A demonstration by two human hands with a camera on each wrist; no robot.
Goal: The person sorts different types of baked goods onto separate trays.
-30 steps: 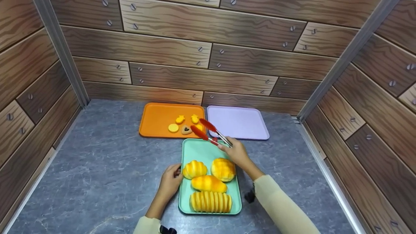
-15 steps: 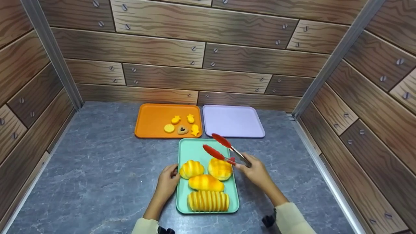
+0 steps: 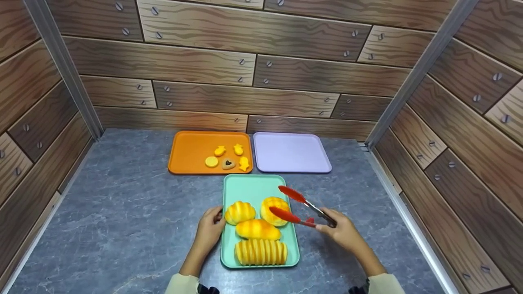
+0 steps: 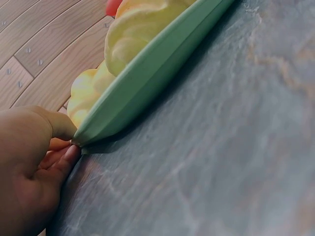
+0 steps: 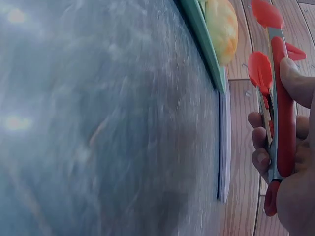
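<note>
My left hand [image 3: 209, 230] pinches the left rim of the mint-green tray [image 3: 253, 185] between thumb and fingers; the left wrist view shows this grip on the green tray edge [image 4: 128, 96]. In my right hand [image 3: 343, 230] I hold red-tipped kitchen tongs [image 3: 295, 195]. Their arms are spread, with nothing between the tips. The lower tip overlaps the round scored bun [image 3: 269, 202] in the head view; whether they touch I cannot tell. A ridged roll [image 3: 240, 212], an oval bread [image 3: 258, 230] and a deeply grooved loaf [image 3: 260, 252] also lie on the tray.
Behind the green tray lies an orange tray [image 3: 192, 151] with several small yellow biscuits and a heart-shaped biscuit [image 3: 228, 163]. Beside it is a bare lilac tray [image 3: 292, 153]. Wood-patterned walls [image 3: 204, 65] enclose the grey marbled table [image 3: 135, 204] on three sides.
My right hand has drawn the tongs back from the orange tray, towards me and to the right. The left hand stays at the green tray's rim. The head view has shifted slightly.
</note>
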